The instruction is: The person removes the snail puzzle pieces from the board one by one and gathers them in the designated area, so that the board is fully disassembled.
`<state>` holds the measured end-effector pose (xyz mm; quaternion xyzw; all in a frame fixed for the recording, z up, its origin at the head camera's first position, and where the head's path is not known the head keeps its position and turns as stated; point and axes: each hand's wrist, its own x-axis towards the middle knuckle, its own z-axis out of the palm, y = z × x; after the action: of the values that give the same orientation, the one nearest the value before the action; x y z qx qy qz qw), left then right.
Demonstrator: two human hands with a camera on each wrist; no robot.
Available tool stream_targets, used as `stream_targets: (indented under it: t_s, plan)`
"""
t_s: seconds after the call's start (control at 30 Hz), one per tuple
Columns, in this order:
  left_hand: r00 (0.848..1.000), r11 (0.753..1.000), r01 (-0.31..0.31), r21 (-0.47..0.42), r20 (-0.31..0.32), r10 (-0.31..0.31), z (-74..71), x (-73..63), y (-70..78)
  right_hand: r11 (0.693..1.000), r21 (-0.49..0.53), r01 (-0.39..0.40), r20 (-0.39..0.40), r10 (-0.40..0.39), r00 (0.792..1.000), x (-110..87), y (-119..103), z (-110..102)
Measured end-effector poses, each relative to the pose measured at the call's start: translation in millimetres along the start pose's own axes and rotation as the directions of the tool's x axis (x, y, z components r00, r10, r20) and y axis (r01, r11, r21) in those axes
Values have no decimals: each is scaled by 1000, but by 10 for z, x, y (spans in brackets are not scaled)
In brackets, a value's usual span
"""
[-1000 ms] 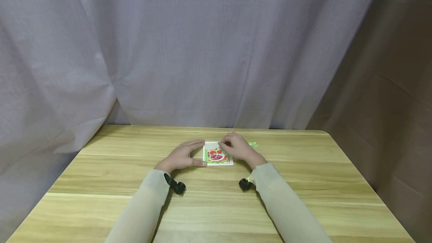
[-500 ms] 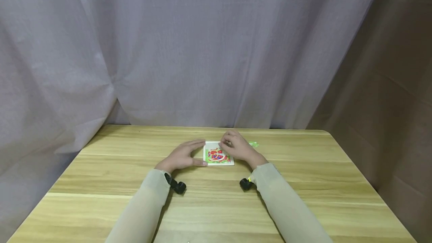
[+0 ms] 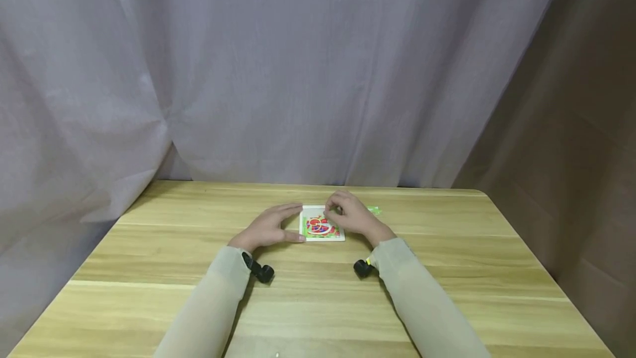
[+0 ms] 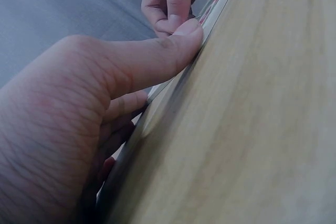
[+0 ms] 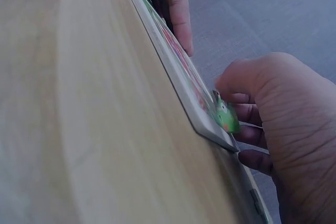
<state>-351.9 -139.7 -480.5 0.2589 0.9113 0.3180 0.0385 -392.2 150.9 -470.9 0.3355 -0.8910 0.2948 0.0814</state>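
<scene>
A small picture puzzle in a white frame (image 3: 323,238) lies on the table, red and green with white curves in its picture. My left hand (image 3: 268,228) spans the frame's left side, thumb at the near corner and straight fingers at the far corner. In the left wrist view the thumb (image 4: 157,56) rests on the frame's edge. My right hand (image 3: 351,216) is over the frame's far right part, thumb and fingertips together. The right wrist view shows a small green puzzle piece (image 5: 226,116) with a printed eye, pinched in that hand and tilted up at the frame's corner.
More green pieces (image 3: 375,210) lie on the wooden table (image 3: 318,303) just beyond the right hand. A grey curtain (image 3: 308,70) hangs behind the table's far edge. Black wrist cameras (image 3: 265,274) sit on both sleeves.
Almost nothing moves. The right fingertips shift very slightly over the puzzle, and the view tilts a little. The left hand stays on the frame.
</scene>
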Motion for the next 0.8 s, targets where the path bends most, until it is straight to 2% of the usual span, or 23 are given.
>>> stream_targets:
  t_s: [0.17,0.33,0.63,0.8]
  plan:
    - [1000,1000,13,-6,17,-13,-15,-21,35,999,32,-11,15,11,1000,2,10,-11]
    - [1000,1000,7,-8,3,-7,-9,0,34,998,64,-27,16,26,1000,1,0,-33]
    - [1000,1000,14,-6,14,-14,-8,-7,38,996,63,-63,49,60,997,-12,-13,-28]
    - [1000,1000,4,7,9,-4,-6,3,29,994,66,-81,41,79,996,-17,1,-32]
